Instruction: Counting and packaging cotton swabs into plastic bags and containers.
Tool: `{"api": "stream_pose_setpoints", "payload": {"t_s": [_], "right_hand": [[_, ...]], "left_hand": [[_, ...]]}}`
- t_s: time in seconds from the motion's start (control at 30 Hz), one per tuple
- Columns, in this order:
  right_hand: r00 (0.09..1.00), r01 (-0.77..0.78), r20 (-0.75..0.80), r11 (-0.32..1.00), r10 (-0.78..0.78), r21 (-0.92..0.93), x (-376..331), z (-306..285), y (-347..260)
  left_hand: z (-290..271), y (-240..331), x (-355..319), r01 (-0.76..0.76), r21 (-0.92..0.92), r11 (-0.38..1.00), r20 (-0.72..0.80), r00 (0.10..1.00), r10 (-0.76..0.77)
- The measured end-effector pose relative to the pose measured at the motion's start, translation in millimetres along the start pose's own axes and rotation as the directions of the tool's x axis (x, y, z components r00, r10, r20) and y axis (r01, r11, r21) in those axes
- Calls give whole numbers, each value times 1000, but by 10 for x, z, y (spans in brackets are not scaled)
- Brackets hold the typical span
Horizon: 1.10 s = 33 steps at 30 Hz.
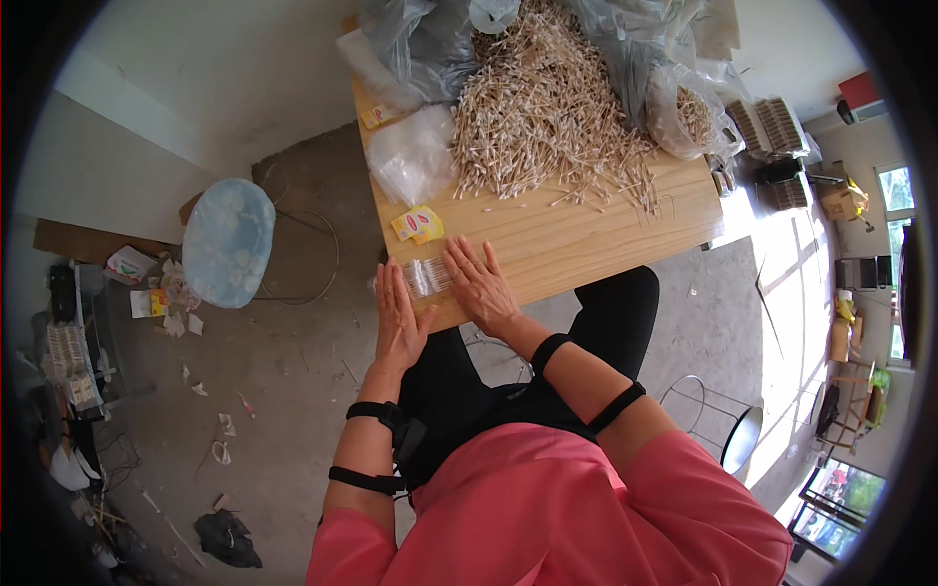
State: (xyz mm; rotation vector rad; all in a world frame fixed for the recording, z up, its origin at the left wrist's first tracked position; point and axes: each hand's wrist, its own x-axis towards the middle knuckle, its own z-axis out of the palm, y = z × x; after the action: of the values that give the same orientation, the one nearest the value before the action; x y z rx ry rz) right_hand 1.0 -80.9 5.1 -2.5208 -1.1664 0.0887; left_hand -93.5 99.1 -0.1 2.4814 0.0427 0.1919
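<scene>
At the near left corner of the wooden table point(576, 244) lies a small row of cotton swabs point(426, 277), seemingly in a clear bag. My left hand point(399, 317) is at its left end, fingers stretched out along the table's edge. On the other end rests my right hand point(482, 285), laid flat with its fingers extended. Both hands touch or nearly touch the swabs, and neither is closed around them. Just beyond are yellow printed cards point(418, 225). A large heap of loose cotton swabs point(547, 107) covers the far part of the table.
Clear plastic bags point(410, 154) lie left of the heap, with grey plastic bags point(420, 49) behind. A bag of swabs point(681, 112) stands at the right. A stool with a pale blue cover point(229, 242) is left of the table; a round stool point(743, 439) stands at the right.
</scene>
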Motion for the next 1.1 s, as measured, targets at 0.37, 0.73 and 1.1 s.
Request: {"api": "stream_pose_setpoints", "payload": {"t_s": [0.37,0.73,1.1], "right_hand": [[999,25,27,1000,-26,19,146,64,-294],[920,-99,-252,799,300,593,-16,63,3],[997,-72,24,997,73,-37,-183,-46,-265]], "left_hand": [[42,-46,-24,-3,-93,996,-14,1000,2],[-138,196,49,63,247,967,144,984,-101],[-135,164,34,35,225,974,112,992,-62]]}}
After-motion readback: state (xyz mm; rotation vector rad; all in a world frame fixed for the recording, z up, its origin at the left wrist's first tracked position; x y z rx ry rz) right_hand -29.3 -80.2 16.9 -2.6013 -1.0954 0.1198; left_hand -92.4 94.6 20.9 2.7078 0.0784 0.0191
